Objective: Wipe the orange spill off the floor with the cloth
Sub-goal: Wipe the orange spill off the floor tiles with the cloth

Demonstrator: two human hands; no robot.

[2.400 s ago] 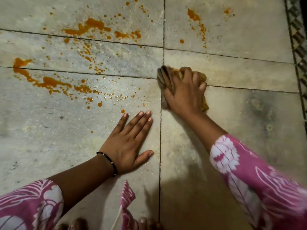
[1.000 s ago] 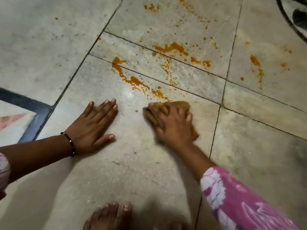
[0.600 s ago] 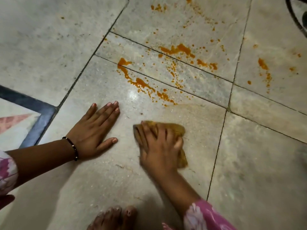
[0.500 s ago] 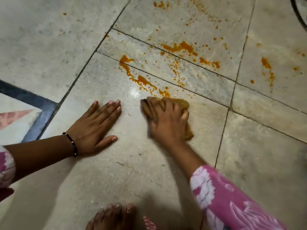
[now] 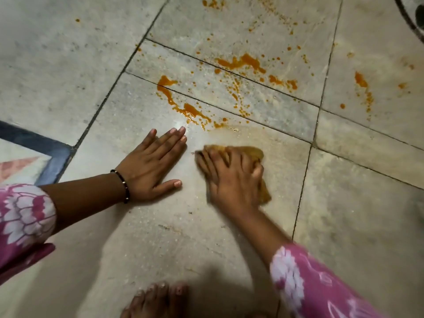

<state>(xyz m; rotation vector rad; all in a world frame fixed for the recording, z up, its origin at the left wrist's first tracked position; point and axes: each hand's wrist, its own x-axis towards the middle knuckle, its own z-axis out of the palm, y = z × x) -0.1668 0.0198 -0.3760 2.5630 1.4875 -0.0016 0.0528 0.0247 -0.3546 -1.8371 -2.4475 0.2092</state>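
Observation:
An orange spill [image 5: 183, 107] runs in streaks and drops across the pale stone floor tiles [image 5: 229, 226], with more patches [image 5: 243, 61] farther back and at the right [image 5: 361, 80]. My right hand [image 5: 231, 177] presses a stained yellow-brown cloth [image 5: 251, 151] flat on the floor, just below the nearest streak. A faint wet smear [image 5: 231, 134] lies above the cloth. My left hand [image 5: 152, 165] rests flat on the tile to the left of the cloth, fingers spread, holding nothing; it wears a dark bead bracelet.
A bare foot [image 5: 158, 299] stands at the bottom edge. A tile inlay with a dark blue border [image 5: 34, 141] lies at the left. A dark curved object [image 5: 410, 19] shows at the top right corner. Pink patterned sleeves cover both forearms.
My right hand has pulled the cloth back toward me from the nearest streak, leaving a wet smear. My left hand has stayed planted on the tile.

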